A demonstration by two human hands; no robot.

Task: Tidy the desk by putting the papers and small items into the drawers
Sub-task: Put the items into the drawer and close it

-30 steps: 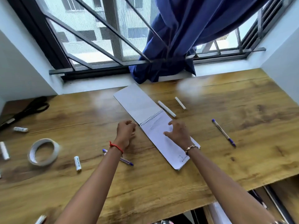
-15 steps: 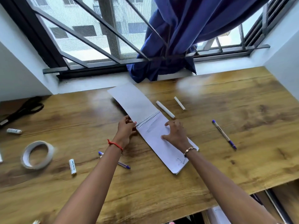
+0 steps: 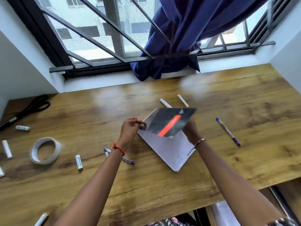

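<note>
Left hand first: it pinches the near corner of the cover, dark with a red stripe, and the cover hangs half-folded above the white page. My right hand sits behind the cover's right edge with its fingers hidden, so I can't tell whether it grips or only props.

The spiral notepad lies flat mid-surface, angled toward me. I read this as the closing step, with the tidy barely begun, since everything I can see is out on top:
- a blue pen under my left wrist
- another pen out right
- two white sticks just beyond the cover
- a tape roll and small white tubes to the left
- what look like scissors far left

For room, the wooden surface is open to the right and in front of me. Its near edge drops to what may be drawer space at lower right, too cropped to tell.
</note>
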